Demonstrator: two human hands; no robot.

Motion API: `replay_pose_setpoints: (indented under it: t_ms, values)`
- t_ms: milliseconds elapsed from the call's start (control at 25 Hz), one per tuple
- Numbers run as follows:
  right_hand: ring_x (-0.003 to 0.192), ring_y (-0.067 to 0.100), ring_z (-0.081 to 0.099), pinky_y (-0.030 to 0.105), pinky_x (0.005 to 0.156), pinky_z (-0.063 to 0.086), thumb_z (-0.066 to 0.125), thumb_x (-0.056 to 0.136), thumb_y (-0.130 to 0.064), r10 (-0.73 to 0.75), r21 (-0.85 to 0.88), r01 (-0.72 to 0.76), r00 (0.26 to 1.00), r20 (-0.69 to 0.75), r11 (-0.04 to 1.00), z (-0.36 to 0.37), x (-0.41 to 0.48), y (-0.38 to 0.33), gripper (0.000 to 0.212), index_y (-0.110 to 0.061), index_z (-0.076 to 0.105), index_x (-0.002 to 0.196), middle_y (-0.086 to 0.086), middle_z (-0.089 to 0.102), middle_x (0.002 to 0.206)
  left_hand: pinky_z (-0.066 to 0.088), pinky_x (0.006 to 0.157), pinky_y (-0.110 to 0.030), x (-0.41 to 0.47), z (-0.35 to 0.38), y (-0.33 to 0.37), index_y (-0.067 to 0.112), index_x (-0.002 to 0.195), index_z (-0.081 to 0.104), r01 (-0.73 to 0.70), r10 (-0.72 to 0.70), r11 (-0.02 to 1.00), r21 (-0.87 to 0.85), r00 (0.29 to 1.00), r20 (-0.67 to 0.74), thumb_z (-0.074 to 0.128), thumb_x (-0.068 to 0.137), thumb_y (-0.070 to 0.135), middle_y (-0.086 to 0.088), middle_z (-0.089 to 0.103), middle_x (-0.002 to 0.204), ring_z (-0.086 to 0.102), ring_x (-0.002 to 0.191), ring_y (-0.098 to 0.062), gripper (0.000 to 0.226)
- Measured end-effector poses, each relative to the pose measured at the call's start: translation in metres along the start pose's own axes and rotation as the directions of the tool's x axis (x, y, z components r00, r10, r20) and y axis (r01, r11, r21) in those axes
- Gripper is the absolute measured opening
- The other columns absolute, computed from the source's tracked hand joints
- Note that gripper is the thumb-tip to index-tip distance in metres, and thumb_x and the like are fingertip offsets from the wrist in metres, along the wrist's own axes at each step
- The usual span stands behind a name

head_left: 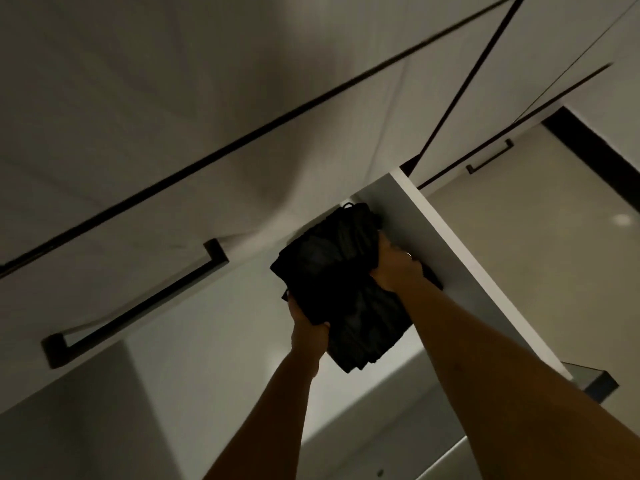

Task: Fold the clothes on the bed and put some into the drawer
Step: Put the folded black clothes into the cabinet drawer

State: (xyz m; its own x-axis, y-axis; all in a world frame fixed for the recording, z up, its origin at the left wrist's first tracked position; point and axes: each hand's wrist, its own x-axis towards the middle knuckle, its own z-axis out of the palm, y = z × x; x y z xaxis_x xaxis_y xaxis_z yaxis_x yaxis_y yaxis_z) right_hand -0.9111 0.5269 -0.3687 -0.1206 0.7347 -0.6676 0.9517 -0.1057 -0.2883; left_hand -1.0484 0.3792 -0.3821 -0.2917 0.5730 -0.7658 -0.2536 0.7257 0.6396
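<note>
Clothes first: folded black clothes [341, 282] sit as one thick bundle between your two hands, so you've got it from both sides; your left hand [306, 329] grips the near left corner, thumb over the top and the rest of the fingers tucked out of sight underneath; your right hand [398, 268] is on the opposite, right-hand edge, fingers curled down into the fabric and bunching it a bit, with a ring [408, 255] catching the light on one finger. Most of the bundle lies ahead of and between the two grips, with its far end sticking out past your right hand and a little loop of fabric poking up there.

Moving outward; the bundle is inside the pulled-out drawer [436, 237], up in the far right part, with its right edge just beside the white side wall; honestly can't tell whether it's resting on the bottom or hanging just off it, everything's dim and a bit blurry. Both forearms reach in from the bottom of the view. Off to the left a closed white front carries a long dark bar handle [138, 299]; a smaller handle [490, 157] shows up top right; pale floor [536, 271] lies beyond the drawer wall.
</note>
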Motion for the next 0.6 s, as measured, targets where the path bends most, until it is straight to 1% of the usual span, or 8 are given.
replay_pose_setpoints:
  t_ms: [40,120,200,280,360,400,520,600]
  values:
    - [0.136,0.036,0.034,0.053,0.11,0.031,0.061,0.09,-0.03,0.011,-0.089,-0.014,0.999,-0.034,0.996,0.003,0.002,0.002,0.095,-0.026,-0.009,0.153,0.014,0.027,0.153,0.046,0.099,-0.054,0.004,0.004,-0.004,0.035,0.149,0.016,-0.071,0.078,0.992,0.105,0.995,-0.057,0.058,0.089,0.0,-0.011,0.042,0.143,0.044,0.129,-0.037,0.081]
    - [0.137,0.034,0.031,0.051,0.108,0.031,0.061,0.089,-0.023,-0.011,-0.19,-0.009,0.995,-0.102,0.982,0.007,-0.001,0.003,0.098,-0.024,-0.014,0.152,0.01,0.018,0.156,0.041,0.102,-0.06,0.003,0.012,-0.011,0.029,0.151,0.017,-0.14,0.179,0.95,0.28,0.977,-0.118,0.063,0.081,0.008,-0.015,0.039,0.144,0.042,0.129,-0.042,0.087]
    - [0.139,0.032,0.028,0.05,0.109,0.031,0.063,0.088,-0.02,-0.054,-0.231,0.015,0.985,-0.164,0.973,0.009,-0.007,0.001,0.101,-0.024,-0.016,0.152,0.007,0.01,0.159,0.036,0.106,-0.059,-0.008,0.021,-0.009,0.021,0.154,0.012,-0.14,0.245,0.878,0.458,0.953,-0.178,0.066,0.082,0.01,-0.016,0.027,0.151,0.033,0.134,-0.044,0.09]
    - [0.143,0.03,0.021,0.05,0.112,0.027,0.06,0.091,-0.021,-0.118,-0.257,0.058,0.967,-0.225,0.965,0.01,-0.011,0.003,0.096,-0.023,-0.015,0.152,0.005,0.003,0.161,0.034,0.105,-0.058,-0.018,0.031,-0.006,0.015,0.154,0.009,-0.162,0.36,0.767,0.621,0.91,-0.206,0.065,0.085,0.015,-0.016,0.019,0.156,0.025,0.139,-0.041,0.089]
    - [0.146,0.026,0.014,0.05,0.115,0.023,0.055,0.094,-0.023,-0.172,-0.27,0.096,0.946,-0.274,0.958,0.008,-0.02,0.003,0.089,-0.023,-0.012,0.153,0.002,0.001,0.162,0.033,0.106,-0.057,-0.023,0.037,-0.002,0.013,0.154,0.013,-0.211,0.461,0.639,0.739,0.875,-0.149,0.063,0.087,0.018,-0.015,0.02,0.157,0.023,0.141,-0.038,0.084]
    - [0.147,0.025,0.011,0.05,0.116,0.019,0.053,0.095,-0.025,-0.191,-0.271,0.112,0.94,-0.285,0.956,0.007,-0.029,0.003,0.086,-0.023,-0.011,0.153,0.001,0.001,0.162,0.031,0.108,-0.056,-0.026,0.04,0.002,0.012,0.154,0.015,-0.223,0.474,0.592,0.775,0.874,-0.11,0.062,0.088,0.018,-0.013,0.02,0.157,0.022,0.142,-0.037,0.081]
    - [0.149,0.022,0.004,0.049,0.117,0.011,0.048,0.097,-0.028,-0.239,-0.293,0.147,0.921,-0.306,0.945,0.001,-0.06,0.008,0.08,-0.024,-0.009,0.153,-0.001,0.001,0.162,0.03,0.111,-0.056,-0.044,0.051,0.017,0.015,0.153,0.016,-0.282,0.508,0.491,0.824,0.862,-0.008,0.062,0.09,0.022,-0.008,0.018,0.159,0.019,0.144,-0.034,0.079]
    - [0.149,0.021,0.002,0.049,0.118,0.009,0.044,0.099,-0.027,-0.242,-0.253,0.16,0.909,-0.338,0.954,-0.008,-0.088,0.01,0.075,-0.026,-0.008,0.153,-0.002,0.003,0.162,0.027,0.112,-0.056,-0.061,0.054,0.026,0.019,0.154,0.012,-0.323,0.525,0.443,0.836,0.849,0.05,0.062,0.09,0.03,-0.006,0.013,0.161,0.013,0.146,-0.032,0.082]
